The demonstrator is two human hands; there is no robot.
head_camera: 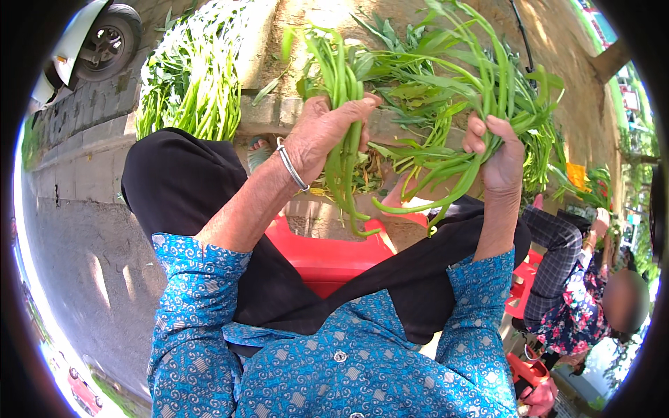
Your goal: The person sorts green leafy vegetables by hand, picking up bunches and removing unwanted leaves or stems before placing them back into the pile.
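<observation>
My left hand [319, 130], with a metal bangle at its wrist, is closed around a bunch of leafy green stems [339, 78] whose bare ends hang down. To the right, my right hand [496, 146] grips a looser bunch of long-leaved green stems [494, 89], some of them bending out to the left. Behind the hands lies a heap of the same greens [407, 83]. A larger stack of green stems [193, 78] stands at the upper left, beside my knee.
Under me is a red plastic stool [329, 256]. A kerb [110, 133] runs across at the left, with a vehicle wheel [108, 42] beyond. At the right a seated person [569, 308] in a floral top handles greens. Loose leaves [360, 175] litter the ground.
</observation>
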